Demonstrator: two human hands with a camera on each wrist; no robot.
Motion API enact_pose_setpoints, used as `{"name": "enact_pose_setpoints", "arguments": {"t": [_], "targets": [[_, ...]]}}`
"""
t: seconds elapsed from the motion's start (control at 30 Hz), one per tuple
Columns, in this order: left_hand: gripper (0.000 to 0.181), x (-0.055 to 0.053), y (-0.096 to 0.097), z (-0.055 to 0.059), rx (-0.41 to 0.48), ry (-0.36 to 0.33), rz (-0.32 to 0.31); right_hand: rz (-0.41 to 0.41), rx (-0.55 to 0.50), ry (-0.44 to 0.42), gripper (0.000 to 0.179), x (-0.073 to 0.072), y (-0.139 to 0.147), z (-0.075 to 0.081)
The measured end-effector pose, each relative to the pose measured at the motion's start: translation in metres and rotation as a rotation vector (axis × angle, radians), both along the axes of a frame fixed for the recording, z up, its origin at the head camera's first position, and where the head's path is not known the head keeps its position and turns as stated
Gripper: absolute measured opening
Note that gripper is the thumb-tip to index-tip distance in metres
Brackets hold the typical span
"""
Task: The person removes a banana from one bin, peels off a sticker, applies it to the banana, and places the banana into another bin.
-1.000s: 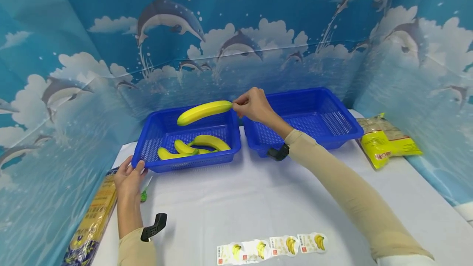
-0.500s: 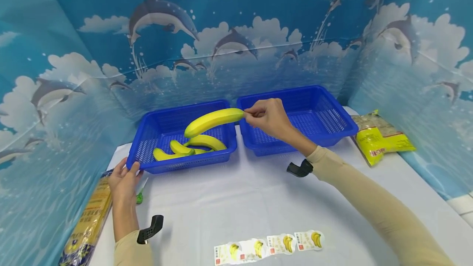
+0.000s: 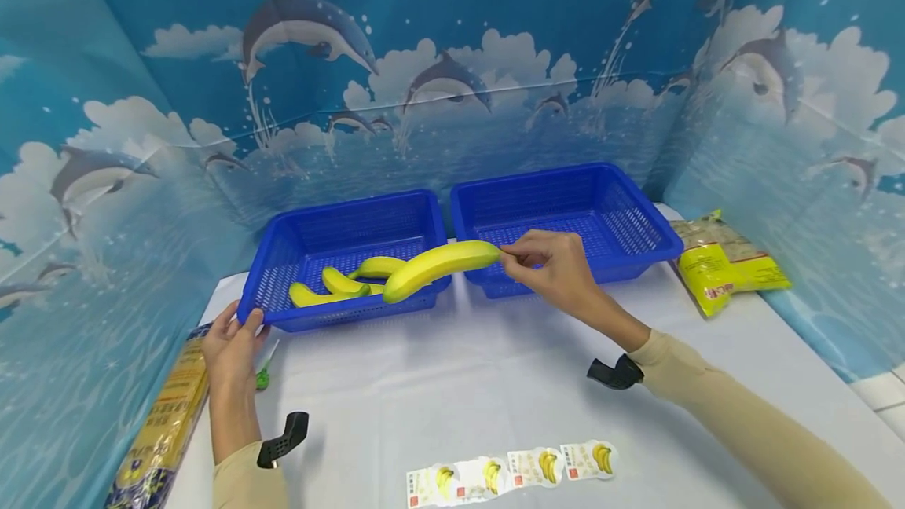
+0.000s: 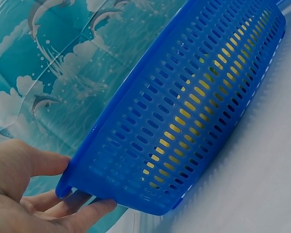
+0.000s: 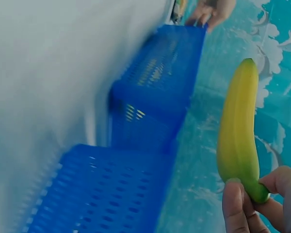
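In the head view my right hand pinches a yellow banana by its greenish stem end. The banana points left, held in the air across the front right corner of the left blue basket. In the right wrist view the thumb and fingers close on the stem of that banana. My left hand grips the front left corner of the left basket, thumb over the rim and fingers underneath, as the left wrist view also shows at the basket wall. Several bananas lie inside that basket.
A second blue basket stands to the right. Beyond it lies a yellow bag. A long golden packet lies at the left, with a small green-ended item nearby. Banana-picture labels lie along the table front.
My right hand has moved right and toward me, carrying the banana from over the left basket to its front right corner. The left hand keeps its hold on the basket.
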State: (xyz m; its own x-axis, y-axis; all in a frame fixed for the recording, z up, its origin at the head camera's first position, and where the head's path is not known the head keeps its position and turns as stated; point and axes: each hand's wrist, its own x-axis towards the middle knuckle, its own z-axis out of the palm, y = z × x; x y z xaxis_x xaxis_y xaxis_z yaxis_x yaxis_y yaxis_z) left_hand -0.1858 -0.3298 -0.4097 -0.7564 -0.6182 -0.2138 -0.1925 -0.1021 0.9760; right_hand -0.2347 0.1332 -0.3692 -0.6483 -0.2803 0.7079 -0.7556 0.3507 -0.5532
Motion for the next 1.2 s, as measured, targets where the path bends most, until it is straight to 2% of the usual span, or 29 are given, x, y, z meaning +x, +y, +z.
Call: {"name": "enact_pose_setpoints", "arguments": {"t": [0.23, 0.57, 0.97, 1.2], "targets": [[0.066, 0.0, -0.002, -0.001, -0.002, -0.003, -0.007, 0.024, -0.018, 0.048, 0.019, 0.022, 0.014, -0.023], [0.066, 0.0, -0.003, 0.0, -0.009, -0.018, -0.011, 0.004, 0.007, 0.036, 0.021, 0.052, 0.033, -0.048], [0.066, -0.001, -0.002, 0.0, 0.007, -0.019, -0.006, -0.006, 0.019, 0.034, 0.021, 0.068, 0.039, -0.077], [0.066, 0.0, -0.002, 0.002, 0.021, -0.02, -0.003, -0.004, 0.025, 0.019, 0.02, 0.072, 0.04, -0.085]]}}
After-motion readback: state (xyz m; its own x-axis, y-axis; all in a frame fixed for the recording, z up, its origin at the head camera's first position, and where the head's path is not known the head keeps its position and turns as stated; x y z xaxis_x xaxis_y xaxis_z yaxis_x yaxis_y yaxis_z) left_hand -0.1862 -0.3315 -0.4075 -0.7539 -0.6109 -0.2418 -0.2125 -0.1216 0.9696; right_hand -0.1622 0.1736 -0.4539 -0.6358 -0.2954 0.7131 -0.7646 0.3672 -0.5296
